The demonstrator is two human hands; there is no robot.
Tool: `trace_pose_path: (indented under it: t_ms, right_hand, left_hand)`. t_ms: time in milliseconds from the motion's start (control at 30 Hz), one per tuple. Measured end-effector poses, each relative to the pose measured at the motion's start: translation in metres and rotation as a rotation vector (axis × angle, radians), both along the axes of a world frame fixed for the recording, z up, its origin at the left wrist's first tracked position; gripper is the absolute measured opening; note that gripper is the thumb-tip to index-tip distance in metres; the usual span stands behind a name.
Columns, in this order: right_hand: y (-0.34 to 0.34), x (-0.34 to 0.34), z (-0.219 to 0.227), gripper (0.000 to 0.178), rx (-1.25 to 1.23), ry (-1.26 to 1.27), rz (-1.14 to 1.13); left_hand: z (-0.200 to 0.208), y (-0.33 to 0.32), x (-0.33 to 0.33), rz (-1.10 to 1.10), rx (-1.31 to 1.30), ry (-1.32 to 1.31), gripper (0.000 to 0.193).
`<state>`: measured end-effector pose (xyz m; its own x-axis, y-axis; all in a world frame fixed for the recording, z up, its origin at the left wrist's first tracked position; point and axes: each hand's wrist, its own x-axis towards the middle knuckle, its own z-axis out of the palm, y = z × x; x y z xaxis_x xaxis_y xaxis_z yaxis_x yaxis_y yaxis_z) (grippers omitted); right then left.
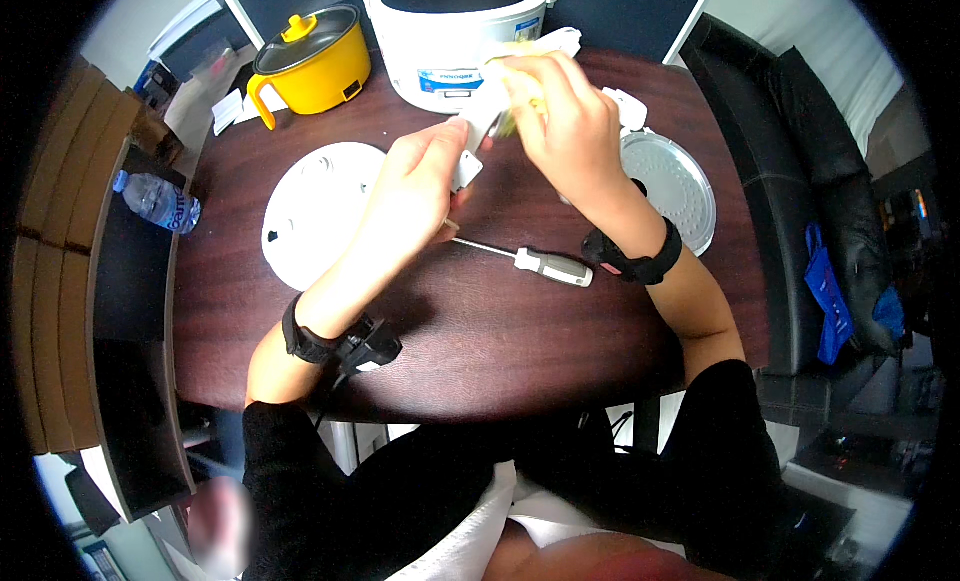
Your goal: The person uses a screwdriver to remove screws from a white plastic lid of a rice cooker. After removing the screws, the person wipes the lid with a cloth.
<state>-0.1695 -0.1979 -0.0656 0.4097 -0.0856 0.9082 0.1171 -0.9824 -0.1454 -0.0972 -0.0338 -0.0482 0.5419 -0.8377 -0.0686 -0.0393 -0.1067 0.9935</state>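
Note:
My left hand [410,186] is closed around a slim white plastic part [468,169], held tilted above the table in front of the white rice cooker body [420,51]. Against the part's upper end, my right hand [575,116] grips a pale yellow and white cloth-like piece [545,47], smeared by motion. Below the hands a screwdriver [550,267] with a grey and white handle lies on the table, its tip end by my left hand. A round white lid [305,216] rests beside my left forearm, partly covered by it.
On the dark wooden table [480,351], a yellow pot [315,76] with a glass lid stands at the back left. A round metal plate [680,186] lies at the right behind my forearm, near a small white piece [627,109]. A water bottle [160,201] is off to the left.

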Motion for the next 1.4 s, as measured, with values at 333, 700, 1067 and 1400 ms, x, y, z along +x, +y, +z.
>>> trace_pose_path:
  t_ms: [333,700,1067,1400]
  right_hand:
    - [0.026,-0.013,0.002,0.022,0.670,0.397,0.733]
    - [-0.005,-0.013,0.011,0.027,1.143,0.410,0.812]
    - [0.012,-0.005,-0.005,0.032,1.349,0.317,0.906]
    - [-0.008,-0.016,0.018,0.020,1.339,0.097,0.777]
  left_hand:
    - [-0.004,-0.001,0.000,0.027,-0.164,0.029,0.060]
    - [-0.005,-0.009,0.019,0.114,-0.380,0.070,0.040]
    - [-0.005,-0.008,0.018,0.054,-0.537,0.115,0.035]
    - [-0.001,-0.002,0.026,0.391,-0.699,-0.087,0.055]
